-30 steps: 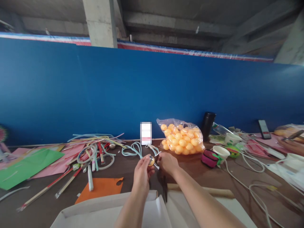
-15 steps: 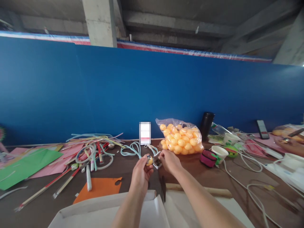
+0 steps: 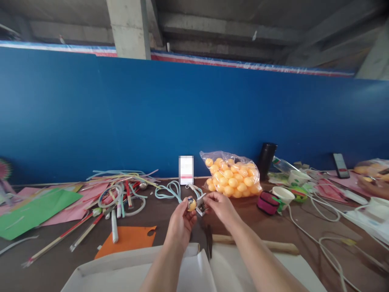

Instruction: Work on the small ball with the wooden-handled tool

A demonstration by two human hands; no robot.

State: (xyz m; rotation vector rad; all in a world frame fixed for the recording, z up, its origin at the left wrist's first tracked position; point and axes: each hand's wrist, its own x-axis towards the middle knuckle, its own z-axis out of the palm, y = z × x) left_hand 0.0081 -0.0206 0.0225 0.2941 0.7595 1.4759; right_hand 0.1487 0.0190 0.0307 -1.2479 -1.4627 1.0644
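My left hand (image 3: pixel 180 221) is closed around an orange ping-pong ball (image 3: pixel 191 205) with silvery pieces on its upper side. Just to its right stands a small white box (image 3: pixel 200 209) holding small dark bits, its flap raised. At the box's right edge is my right hand (image 3: pixel 219 206), thumb and fingertips pinched together; what lies between them is too small to make out. Behind that hand rests a clear plastic bag of orange ping-pong balls (image 3: pixel 232 178).
Coloured tubes (image 3: pixel 121 194), a green paper sheet (image 3: pixel 39 211) and an orange sheet (image 3: pixel 127 239) lie left. A wooden handle (image 3: pixel 258 243) lies near my forearm. Rightward are a magenta pouch (image 3: pixel 268 202), paper cup (image 3: pixel 283 195), black bottle (image 3: pixel 267 160), white cables (image 3: pixel 304 233) and another person's hand (image 3: pixel 372 184).
My right hand has shifted slightly right and its fingers have lifted a little off the small box. The left hand keeps the ball in nearly the same place.
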